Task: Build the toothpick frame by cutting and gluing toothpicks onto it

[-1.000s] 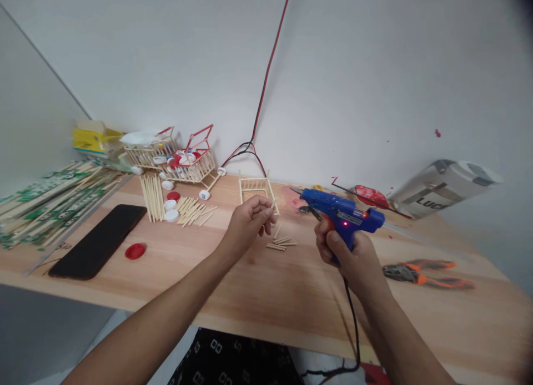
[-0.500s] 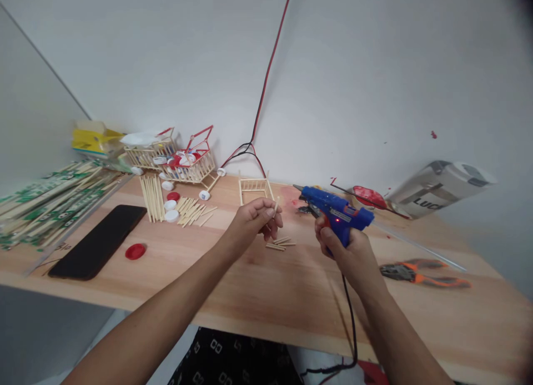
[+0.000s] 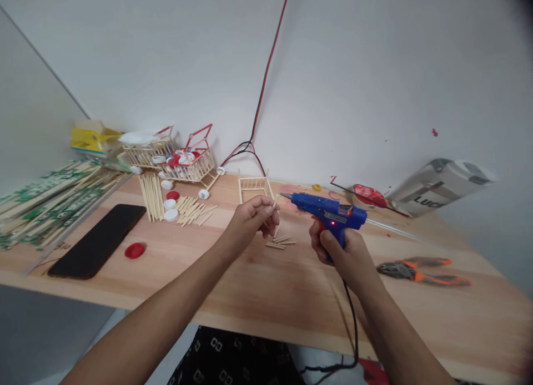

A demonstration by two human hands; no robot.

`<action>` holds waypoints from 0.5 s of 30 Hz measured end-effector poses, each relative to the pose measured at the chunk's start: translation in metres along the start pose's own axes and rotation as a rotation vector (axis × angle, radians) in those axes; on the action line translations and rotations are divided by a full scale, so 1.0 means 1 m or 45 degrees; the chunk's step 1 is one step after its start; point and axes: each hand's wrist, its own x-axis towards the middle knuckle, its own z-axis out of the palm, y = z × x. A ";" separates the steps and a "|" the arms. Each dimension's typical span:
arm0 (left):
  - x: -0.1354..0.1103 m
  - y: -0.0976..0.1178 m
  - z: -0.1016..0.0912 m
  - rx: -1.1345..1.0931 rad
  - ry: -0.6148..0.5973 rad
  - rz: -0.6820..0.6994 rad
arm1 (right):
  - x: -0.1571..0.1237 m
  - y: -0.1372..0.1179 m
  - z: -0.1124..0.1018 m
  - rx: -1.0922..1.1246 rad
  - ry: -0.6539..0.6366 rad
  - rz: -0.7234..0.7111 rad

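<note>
The left hand (image 3: 252, 218) pinched a short pale wooden stick (image 3: 275, 203) between closed fingertips above the light wooden tabletop (image 3: 258, 285). The right hand (image 3: 339, 252) was wrapped tight around the grip of a blue plastic hot-glue gun (image 3: 328, 214), whose nozzle pointed at the stick's tip, just beside it.

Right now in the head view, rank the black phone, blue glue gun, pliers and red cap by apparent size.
1. black phone
2. blue glue gun and pliers: similar length, too close to rank
3. red cap, clearly smallest
</note>
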 end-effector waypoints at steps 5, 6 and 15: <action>0.000 0.000 -0.001 0.007 -0.001 0.003 | 0.001 0.003 0.000 0.043 0.012 0.018; 0.000 0.000 -0.001 0.007 0.001 0.003 | 0.001 0.004 0.000 0.050 0.007 0.021; 0.000 0.000 0.001 0.005 0.014 0.012 | 0.006 0.010 -0.006 0.001 -0.110 -0.009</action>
